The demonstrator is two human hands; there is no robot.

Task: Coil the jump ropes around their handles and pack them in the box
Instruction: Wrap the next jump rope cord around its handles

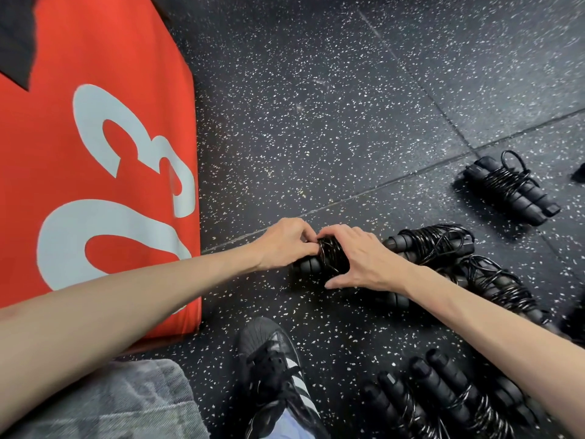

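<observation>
Jump rope [330,255]: left hand [285,245], right hand [354,258] fingers clamped round coil, keeping wraps tight on handles; finished bundles [509,185] on floor [316,106].

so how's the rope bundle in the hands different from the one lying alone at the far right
The held bundle is gripped by both the left hand and right hand, which hide much of it; the lone bundle lies untouched on the floor, fully visible. The held bundle sits right by other bundles; the lone bundle lies apart. Both are black handles wrapped in glossy black cord.
</observation>
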